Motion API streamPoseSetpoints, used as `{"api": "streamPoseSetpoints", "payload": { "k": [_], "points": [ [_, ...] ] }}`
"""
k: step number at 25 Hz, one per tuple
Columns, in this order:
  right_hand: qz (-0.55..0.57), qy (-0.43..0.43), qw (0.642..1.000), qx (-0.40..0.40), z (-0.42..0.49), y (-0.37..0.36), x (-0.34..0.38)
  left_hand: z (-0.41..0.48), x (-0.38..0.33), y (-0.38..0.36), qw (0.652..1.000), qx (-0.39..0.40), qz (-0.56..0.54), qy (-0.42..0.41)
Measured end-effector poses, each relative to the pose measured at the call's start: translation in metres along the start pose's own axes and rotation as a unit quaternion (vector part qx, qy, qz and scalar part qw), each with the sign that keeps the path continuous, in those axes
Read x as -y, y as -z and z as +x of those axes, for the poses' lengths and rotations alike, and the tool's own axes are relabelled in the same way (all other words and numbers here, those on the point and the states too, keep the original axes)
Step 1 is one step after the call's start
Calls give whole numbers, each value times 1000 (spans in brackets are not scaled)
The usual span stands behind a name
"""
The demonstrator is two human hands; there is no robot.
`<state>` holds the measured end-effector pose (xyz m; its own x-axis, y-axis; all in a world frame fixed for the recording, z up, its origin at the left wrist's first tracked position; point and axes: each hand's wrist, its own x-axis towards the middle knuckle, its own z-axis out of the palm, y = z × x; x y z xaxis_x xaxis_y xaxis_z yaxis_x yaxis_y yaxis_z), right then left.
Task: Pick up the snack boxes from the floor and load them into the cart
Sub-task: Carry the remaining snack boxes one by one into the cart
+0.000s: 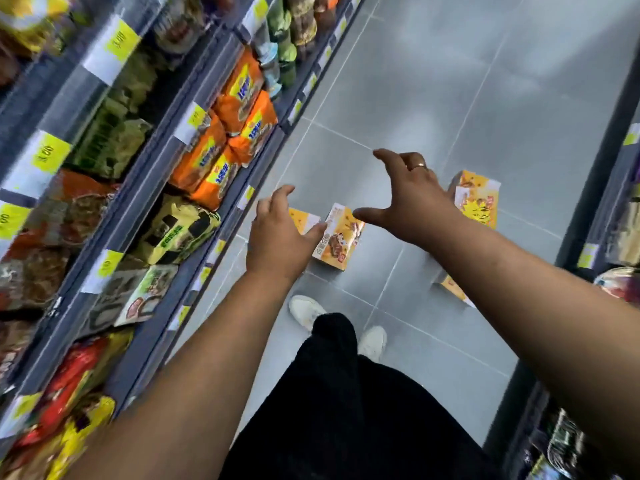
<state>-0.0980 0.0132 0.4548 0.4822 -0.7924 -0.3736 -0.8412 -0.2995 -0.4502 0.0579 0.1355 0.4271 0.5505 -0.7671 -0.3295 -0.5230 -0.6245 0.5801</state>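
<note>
Several yellow-orange snack boxes lie on the grey tile floor. One box [341,239] lies between my hands, and another [304,218] shows partly behind my left hand. A third box [479,202] lies past my right wrist, and a fourth [452,287] peeks out under my right forearm. My left hand [282,233] hovers above the floor with fingers spread and nothing in it. My right hand [405,195] is also open, thumb and fingers wide apart, above the middle box. No cart is in view.
Shelves [221,188] packed with snack bags and yellow price tags run along the left. Another shelf unit [609,209] borders the right. My white shoes [306,311] and black trousers are below my hands. Grey floor tiles [450,81] stretch ahead down the aisle.
</note>
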Motion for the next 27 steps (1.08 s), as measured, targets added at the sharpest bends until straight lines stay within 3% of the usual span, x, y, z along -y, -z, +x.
{"api": "streamPoseSetpoints", "payload": {
  "k": [8,19,27],
  "points": [
    [-9,-19,996,92,179,-159,-80,135,118,-157,983,56,-89,149],
    [-134,-4,959,250,364,-406,-223,208,278,-426,892,101,-208,389],
    [-123,19,947,297,400,-474,-259,231,308,-498,839,-14,-305,450]
  ]
}}
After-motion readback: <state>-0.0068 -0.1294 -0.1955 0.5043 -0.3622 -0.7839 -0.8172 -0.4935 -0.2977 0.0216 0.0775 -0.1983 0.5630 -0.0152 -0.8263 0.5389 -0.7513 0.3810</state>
